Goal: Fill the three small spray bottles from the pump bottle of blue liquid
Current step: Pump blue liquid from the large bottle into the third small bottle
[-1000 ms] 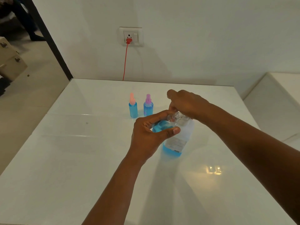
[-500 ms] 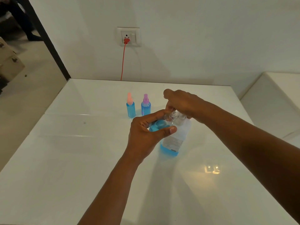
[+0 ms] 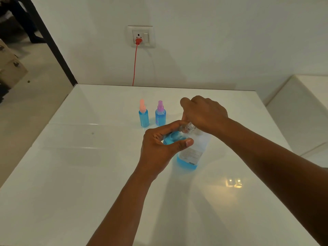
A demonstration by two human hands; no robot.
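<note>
Left hand (image 3: 159, 150) grips a small spray bottle (image 3: 173, 138) at the pump bottle's (image 3: 192, 151) top, which the right hand (image 3: 204, 113) clutches; two filled bottles (image 3: 152, 115) stand at eleven o'clock.

left hand (image 3: 158, 148): raised mid-frame, fingers (image 3: 170, 126) and thumb curled, pinching a small item | right hand (image 3: 204, 112): knuckles up, fingers curled downward, gripping | forearms: both extended forward, converging | hands touching at fingertips
</note>
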